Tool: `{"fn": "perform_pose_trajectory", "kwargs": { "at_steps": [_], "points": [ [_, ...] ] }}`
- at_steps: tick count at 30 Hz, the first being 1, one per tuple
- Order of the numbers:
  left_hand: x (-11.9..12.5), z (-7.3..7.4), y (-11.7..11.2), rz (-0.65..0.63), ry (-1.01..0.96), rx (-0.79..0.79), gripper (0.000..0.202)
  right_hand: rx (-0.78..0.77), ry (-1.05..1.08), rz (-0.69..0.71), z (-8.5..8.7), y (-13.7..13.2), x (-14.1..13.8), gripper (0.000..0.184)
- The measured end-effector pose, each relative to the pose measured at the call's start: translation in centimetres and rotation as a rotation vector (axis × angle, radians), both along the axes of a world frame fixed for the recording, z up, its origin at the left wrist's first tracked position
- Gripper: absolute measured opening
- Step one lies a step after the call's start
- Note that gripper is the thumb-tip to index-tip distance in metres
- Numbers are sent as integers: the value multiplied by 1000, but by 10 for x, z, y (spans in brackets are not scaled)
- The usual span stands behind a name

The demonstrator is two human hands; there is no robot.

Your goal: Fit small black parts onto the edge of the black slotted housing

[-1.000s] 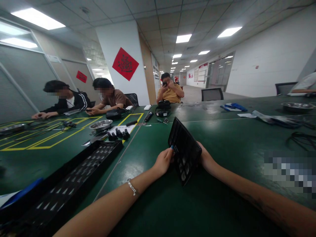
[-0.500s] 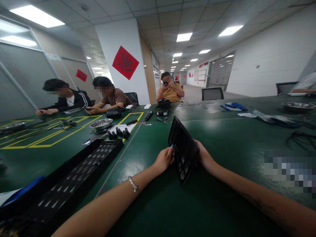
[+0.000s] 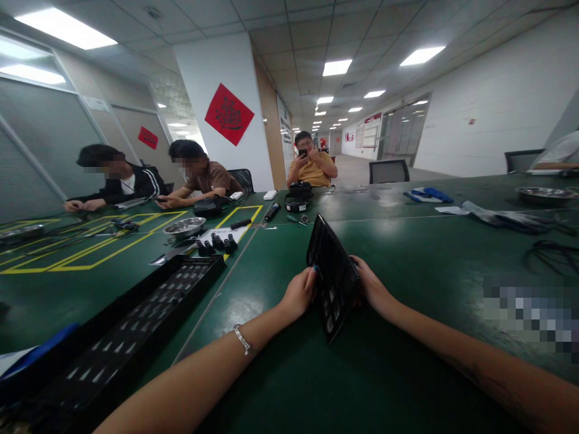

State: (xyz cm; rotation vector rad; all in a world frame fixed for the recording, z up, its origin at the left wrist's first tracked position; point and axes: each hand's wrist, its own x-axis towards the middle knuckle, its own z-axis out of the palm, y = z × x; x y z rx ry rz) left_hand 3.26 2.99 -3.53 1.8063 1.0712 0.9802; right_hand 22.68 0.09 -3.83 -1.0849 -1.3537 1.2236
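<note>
At near left, note tray (image 3: 136, 295) on green bench (image 3: 407, 253); allow room between tray and panel (image 3: 333, 283). See panel at centre, above bench, steeply tilted; cannot tell contact of lower corner with bench. Gripping panel at left edge with left hand (image 3: 298, 292) and at right edge with right hand (image 3: 373, 288), partly hidden behind. See blue patch (image 3: 315, 269) at left thumb tip; cannot tell nail from small part. Judgement: bear weight with right hand, press lightly with left thumb, avoid flexing, turn dark face toward light. Beyond, note fittings (image 3: 217, 244) in cluster, then bowl (image 3: 192, 233).
</note>
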Motion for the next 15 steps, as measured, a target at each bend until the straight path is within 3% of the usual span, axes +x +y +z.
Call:
{"fn": "perform_pose_trajectory", "kwargs": {
  "at_steps": [15],
  "points": [
    [-1,10,-4,30,19,22,48,0,3,56,14,-12,-4,57]
  ]
}}
